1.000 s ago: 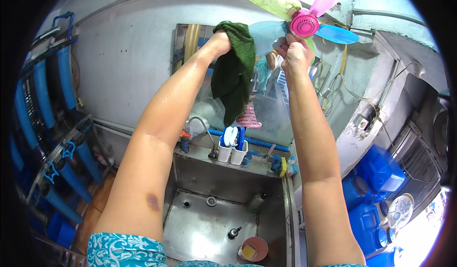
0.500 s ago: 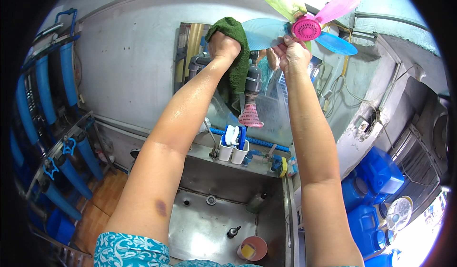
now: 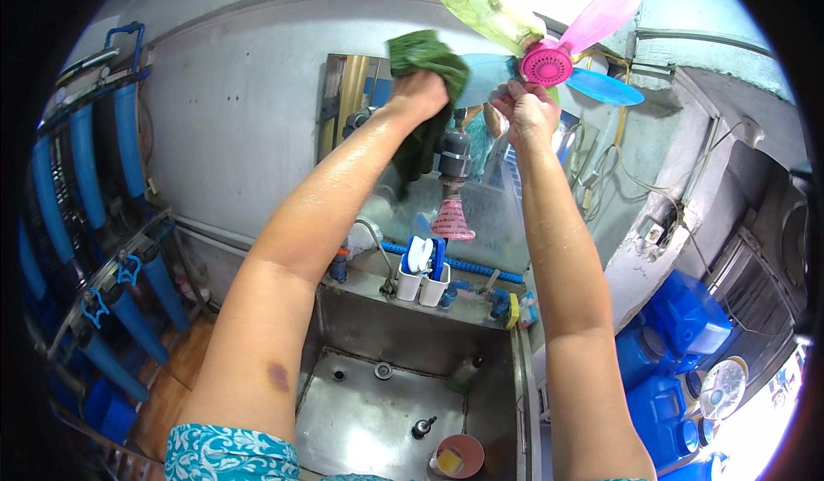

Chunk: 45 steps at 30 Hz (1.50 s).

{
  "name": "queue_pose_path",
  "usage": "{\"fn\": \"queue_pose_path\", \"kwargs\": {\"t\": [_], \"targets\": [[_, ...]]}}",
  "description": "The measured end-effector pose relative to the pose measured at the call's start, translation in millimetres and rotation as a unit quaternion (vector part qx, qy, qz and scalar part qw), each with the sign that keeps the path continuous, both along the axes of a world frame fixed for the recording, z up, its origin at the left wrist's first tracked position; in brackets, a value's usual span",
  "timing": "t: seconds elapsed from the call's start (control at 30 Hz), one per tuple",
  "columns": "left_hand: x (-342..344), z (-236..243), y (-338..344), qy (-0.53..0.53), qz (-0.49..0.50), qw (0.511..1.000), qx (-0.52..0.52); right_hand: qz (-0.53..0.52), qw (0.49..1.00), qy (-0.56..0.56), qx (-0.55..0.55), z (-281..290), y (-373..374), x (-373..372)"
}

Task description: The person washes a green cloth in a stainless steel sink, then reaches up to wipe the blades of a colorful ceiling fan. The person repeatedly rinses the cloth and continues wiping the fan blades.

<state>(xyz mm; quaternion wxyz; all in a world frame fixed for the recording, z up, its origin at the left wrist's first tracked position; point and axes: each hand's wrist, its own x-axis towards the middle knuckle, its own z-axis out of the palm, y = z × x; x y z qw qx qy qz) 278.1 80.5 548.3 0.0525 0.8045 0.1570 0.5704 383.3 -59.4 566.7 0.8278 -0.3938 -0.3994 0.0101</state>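
Note:
Overhead is a small fan with a pink hub and blades in several colours. In my left hand is a bunched dark green cloth, its loose end hanging below the wrist. The cloth laps over the outer end of the fan's translucent light-blue blade. Just under the hub, my right hand has its fingers pinched at the inner end of that same blade. Exactly where its fingertips press is partly hidden. Both forearms are raised and look wet.
Below me is a steel sink holding a pink cup with a yellow sponge. White holders with brushes stand on its back ledge. A mirror and grey pipe are behind. Blue filter tubes line the left; blue jugs the right.
My left hand and the cloth have shifted right along the light-blue blade, closer to the hub. The cloth's hanging end has swung. My right hand stays by the hub.

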Motion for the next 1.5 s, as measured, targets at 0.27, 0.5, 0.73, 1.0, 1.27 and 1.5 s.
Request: {"fn": "queue_pose_path", "kwargs": {"t": [0.27, 0.5, 0.73, 1.0, 1.27, 1.5], "targets": [[41, 37, -49, -0.131, -0.052, 0.934, 0.33, 0.052, 0.992, -0.076, 0.083, -4, 5, 17], [57, 45, -22, -0.082, -0.29, 0.942, 0.145, 0.06, 0.998, -0.01, -0.002, 1, -29, 18], [56, 4, 16, 0.072, -0.114, 0.988, 0.073, 0.055, 0.998, -0.023, 0.013, 16, -45, 30], [21, -45, 58, -0.364, -0.236, 0.785, -0.442, -0.051, 0.997, -0.045, -0.021, 8, -52, 22], [-11, -14, 59, -0.228, -0.228, 0.936, -0.145, -0.074, 0.966, -0.062, -0.242, -1, -34, -6], [-18, 58, -20, -0.209, 0.039, 0.927, 0.309, 0.149, 0.986, -0.005, -0.072, 10, -11, -7]]}}
